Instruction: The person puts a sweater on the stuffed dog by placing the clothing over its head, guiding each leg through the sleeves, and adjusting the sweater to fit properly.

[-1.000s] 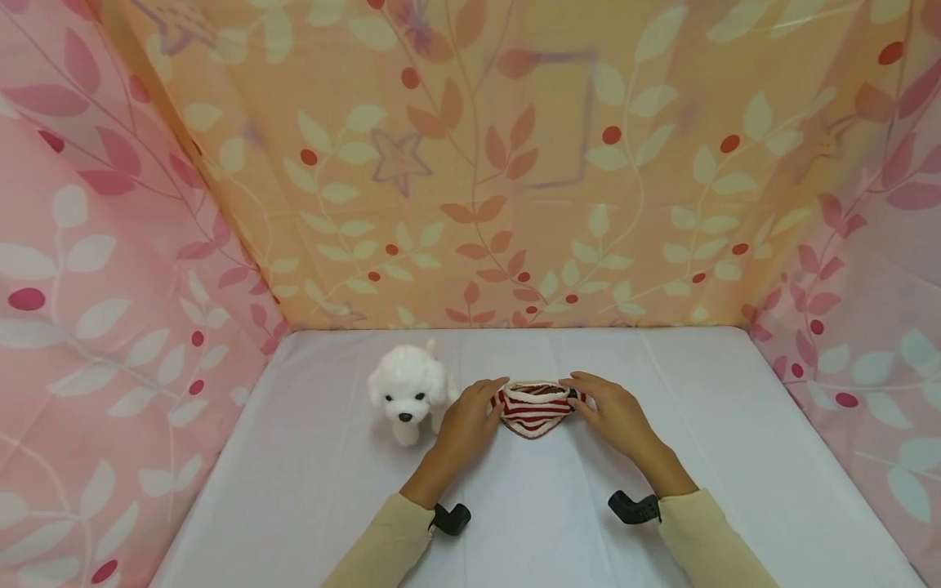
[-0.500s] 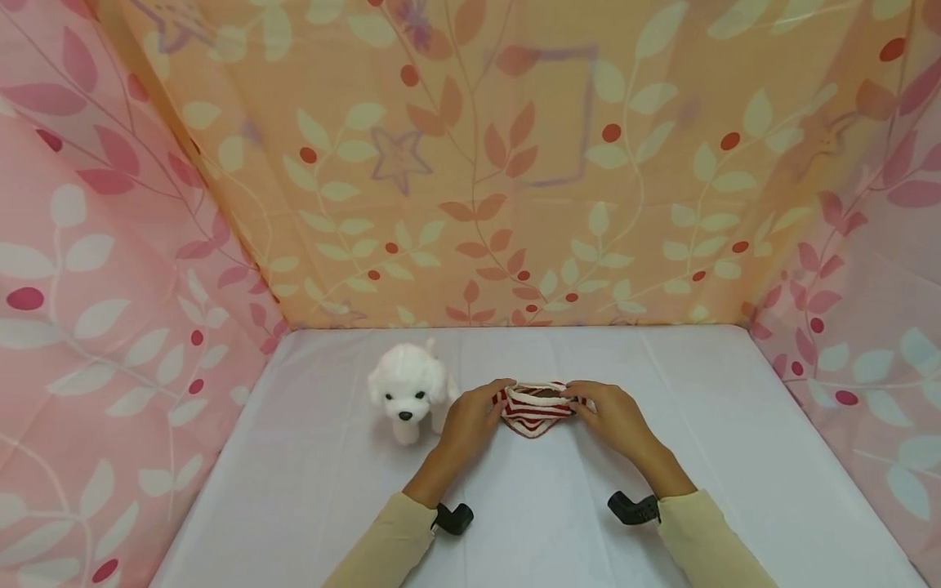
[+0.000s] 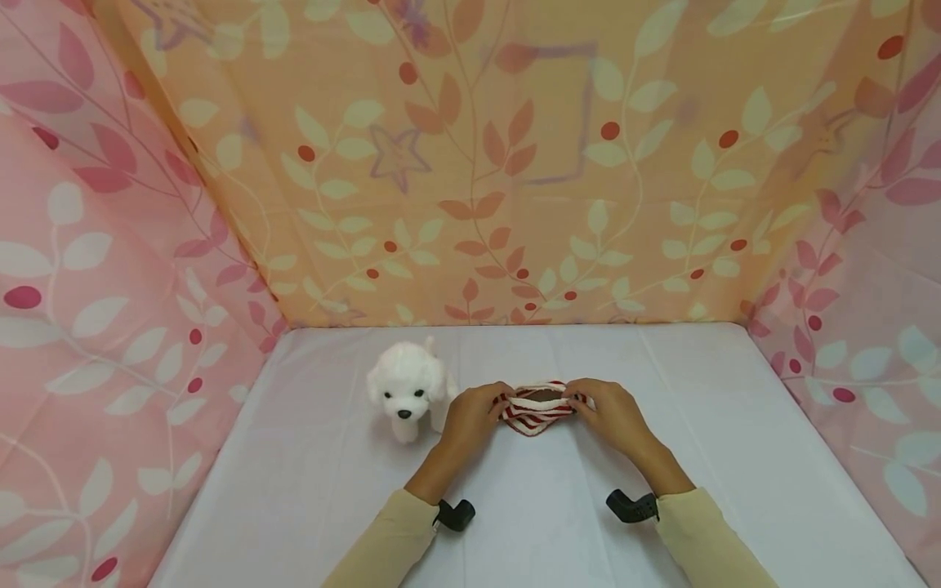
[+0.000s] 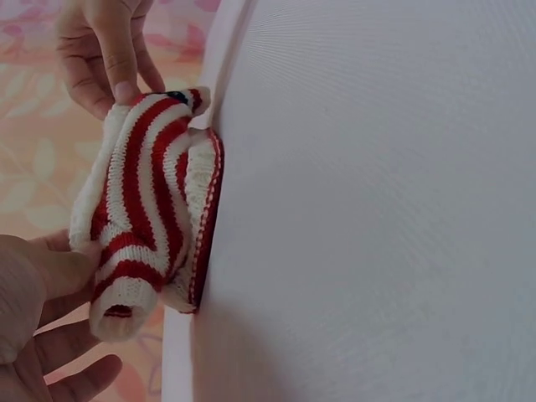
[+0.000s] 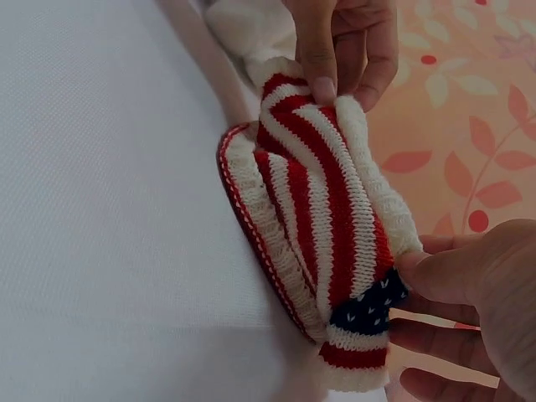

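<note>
Together, both hands (image 3: 470, 420) (image 3: 608, 415) pinch navy-patched, red-striped knitwear (image 5: 335, 201).

Picture edges crop both hands (image 4: 38, 289) (image 4: 105, 42) — in each wrist view.

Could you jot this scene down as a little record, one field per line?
Knitted garment: red-and-white stripes, white ribbed rim, dark blue patch
Left-hand grip: pinches the garment at one end of the rim
Right-hand grip: pinches the other end, beside the patch
Toy dog: white, fluffy, standing left of the garment
Table: white-covered
Backdrop: orange, leaf-patterned
</note>
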`<action>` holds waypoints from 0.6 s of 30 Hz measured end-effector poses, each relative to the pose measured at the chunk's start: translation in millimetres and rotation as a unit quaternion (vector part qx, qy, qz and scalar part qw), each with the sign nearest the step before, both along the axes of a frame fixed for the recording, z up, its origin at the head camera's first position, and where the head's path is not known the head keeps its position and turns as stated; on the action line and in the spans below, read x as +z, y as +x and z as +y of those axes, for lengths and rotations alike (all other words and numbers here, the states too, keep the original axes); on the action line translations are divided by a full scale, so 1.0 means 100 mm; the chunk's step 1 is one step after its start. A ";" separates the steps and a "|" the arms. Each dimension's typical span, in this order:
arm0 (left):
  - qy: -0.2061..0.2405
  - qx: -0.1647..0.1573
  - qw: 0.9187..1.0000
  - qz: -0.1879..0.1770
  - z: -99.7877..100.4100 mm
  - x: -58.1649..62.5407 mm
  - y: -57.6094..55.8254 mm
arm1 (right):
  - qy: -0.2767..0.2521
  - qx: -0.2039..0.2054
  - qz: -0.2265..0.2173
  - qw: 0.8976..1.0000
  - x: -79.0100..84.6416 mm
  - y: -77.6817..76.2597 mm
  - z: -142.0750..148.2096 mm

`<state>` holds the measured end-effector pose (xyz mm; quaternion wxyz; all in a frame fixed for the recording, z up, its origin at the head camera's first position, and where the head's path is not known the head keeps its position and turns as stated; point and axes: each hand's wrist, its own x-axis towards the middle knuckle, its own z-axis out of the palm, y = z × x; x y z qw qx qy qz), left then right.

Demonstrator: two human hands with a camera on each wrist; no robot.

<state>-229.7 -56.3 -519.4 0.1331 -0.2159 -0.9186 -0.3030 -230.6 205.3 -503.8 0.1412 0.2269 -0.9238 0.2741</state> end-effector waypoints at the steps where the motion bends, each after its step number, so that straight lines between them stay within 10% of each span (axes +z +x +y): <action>1: -0.002 0.003 1.000 0.000 0.00 0.00 0.00 | 0.001 -0.001 0.003 1.000 0.00 0.00 0.00; 18: 0.008 0.003 0.999 0.032 0.07 0.15 0.08 | -0.008 -0.004 0.023 1.000 0.16 0.10 -0.07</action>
